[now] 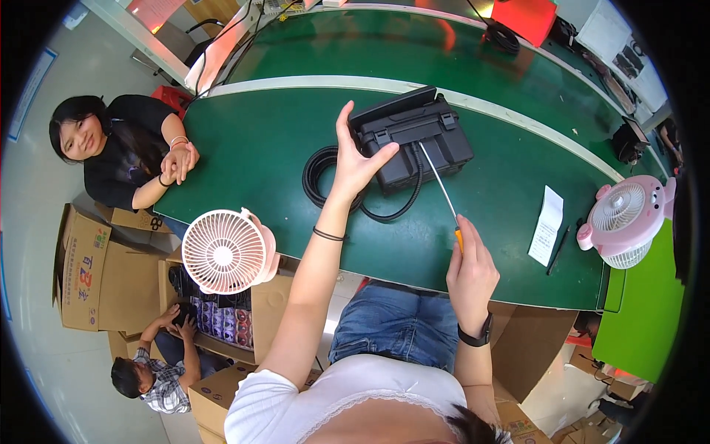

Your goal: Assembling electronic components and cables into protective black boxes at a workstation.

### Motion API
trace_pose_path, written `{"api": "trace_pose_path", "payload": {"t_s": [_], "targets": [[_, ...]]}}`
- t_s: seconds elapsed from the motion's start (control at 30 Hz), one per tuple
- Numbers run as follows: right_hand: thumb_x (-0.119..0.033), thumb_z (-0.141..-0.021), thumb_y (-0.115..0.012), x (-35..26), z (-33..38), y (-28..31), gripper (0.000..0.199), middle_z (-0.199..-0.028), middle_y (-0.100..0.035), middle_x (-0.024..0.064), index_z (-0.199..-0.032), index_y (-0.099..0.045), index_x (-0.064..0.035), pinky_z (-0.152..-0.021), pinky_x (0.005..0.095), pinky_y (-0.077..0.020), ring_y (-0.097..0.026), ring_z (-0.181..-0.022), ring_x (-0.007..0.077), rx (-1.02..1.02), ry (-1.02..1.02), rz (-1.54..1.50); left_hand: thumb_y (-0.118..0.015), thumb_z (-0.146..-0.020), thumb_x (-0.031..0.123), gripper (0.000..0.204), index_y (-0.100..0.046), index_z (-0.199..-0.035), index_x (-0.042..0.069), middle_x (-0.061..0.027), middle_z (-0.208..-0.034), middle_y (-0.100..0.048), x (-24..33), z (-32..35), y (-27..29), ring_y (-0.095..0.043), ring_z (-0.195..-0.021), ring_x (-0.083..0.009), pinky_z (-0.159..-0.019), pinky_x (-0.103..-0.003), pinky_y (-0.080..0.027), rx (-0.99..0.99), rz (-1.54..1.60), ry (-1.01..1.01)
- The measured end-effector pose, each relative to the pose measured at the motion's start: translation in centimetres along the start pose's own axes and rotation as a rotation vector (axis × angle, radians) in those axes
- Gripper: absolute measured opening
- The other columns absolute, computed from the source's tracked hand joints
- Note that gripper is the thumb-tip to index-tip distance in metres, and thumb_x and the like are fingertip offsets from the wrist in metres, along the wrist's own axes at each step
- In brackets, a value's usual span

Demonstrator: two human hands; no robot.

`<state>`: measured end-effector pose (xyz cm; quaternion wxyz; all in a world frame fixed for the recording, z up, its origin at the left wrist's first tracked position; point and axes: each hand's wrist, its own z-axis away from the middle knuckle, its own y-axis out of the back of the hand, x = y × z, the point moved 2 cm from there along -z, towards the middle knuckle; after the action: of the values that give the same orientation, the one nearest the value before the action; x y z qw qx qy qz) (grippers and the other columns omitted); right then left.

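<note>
On the green tabletop (510,163), a black, boxy plastic case with latches (436,140), interior impossible to make out. At its left, a coiled black ribbed cable (309,177), partly hidden by the left hand (355,166): thumb and fingers spread wide apart at the case's left side, exact contact hard to confirm. Clamped in the right hand (473,270), a slim metal-shafted screwdriver (441,185), orange handle mostly covered, tip at the case's front, touching or not unclear. Farther right, a pink plastic fan (625,207).
</note>
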<state>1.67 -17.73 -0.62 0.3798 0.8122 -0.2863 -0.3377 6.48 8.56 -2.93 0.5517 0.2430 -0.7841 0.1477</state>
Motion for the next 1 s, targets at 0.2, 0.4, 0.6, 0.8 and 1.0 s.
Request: {"api": "trace_pose_path", "payload": {"t_s": [0.2,0.4,0.6,0.8,1.0], "targets": [[0.0,-0.087,-0.062,0.19,-0.02,0.03,0.044,-0.12,-0.066,0.0059,-0.129,-0.057,-0.0094,-0.064,0.0317,-0.0564,-0.066,-0.076,0.0201,-0.002,0.016,0.035,-0.085,-0.071,0.012,0.105,-0.017,-0.151,0.01,-0.0195,-0.135,-0.045,-0.19,-0.05,0.01,-0.048,-0.125,-0.0283,-0.107,-0.04,-0.04,-0.005,0.004,-0.005],[0.0,-0.086,-0.062,0.44,0.3,-0.51,0.045,-0.121,-0.066,0.0055,-0.129,-0.058,-0.0101,-0.064,0.0315,-0.0561,-0.065,-0.075,0.0199,0.019,0.002,0.008,-0.085,-0.071,0.014,0.105,-0.017,-0.151,0.01,-0.0197,-0.136,-0.044,-0.08,-0.04,0.05,-0.048,-0.125,-0.0286,-0.107,-0.04,-0.04,-0.009,0.023,-0.002],[0.0,-0.086,-0.063,0.3,0.15,-0.29,0.043,-0.121,-0.066,0.0054,-0.128,-0.059,-0.0098,-0.062,0.0306,-0.0554,-0.063,-0.072,0.0193,0.023,0.015,0.04,-0.085,-0.071,0.016,0.105,-0.017,-0.151,0.01,-0.0199,-0.137,-0.043,-0.21,0.0,0.19,-0.047,-0.126,-0.029,-0.107,-0.04,-0.04,-0.013,0.01,0.014],[0.0,-0.086,-0.063,0.28,0.06,-0.31,0.043,-0.12,-0.067,0.0052,-0.128,-0.06,-0.01,-0.061,0.0304,-0.0552,-0.063,-0.07,0.0189,0.03,0.009,0.057,-0.085,-0.071,0.015,0.104,-0.017,-0.15,0.01,-0.0201,-0.137,-0.043,-0.18,-0.13,0.04,-0.047,-0.126,-0.0289,-0.108,-0.04,-0.039,-0.012,0.015,0.005],[0.002,-0.085,-0.061,-0.17,0.02,-0.19,0.044,-0.118,-0.067,0.0075,-0.128,-0.059,-0.0083,-0.061,0.0313,-0.0556,-0.063,-0.07,0.0201,0.008,0.014,0.072,-0.085,-0.071,0.013,0.101,-0.021,-0.15,0.011,-0.0188,-0.135,-0.045,-0.11,-0.05,0.07,-0.047,-0.125,-0.0284,-0.108,-0.04,-0.039,-0.012,0.057,0.03]]}}
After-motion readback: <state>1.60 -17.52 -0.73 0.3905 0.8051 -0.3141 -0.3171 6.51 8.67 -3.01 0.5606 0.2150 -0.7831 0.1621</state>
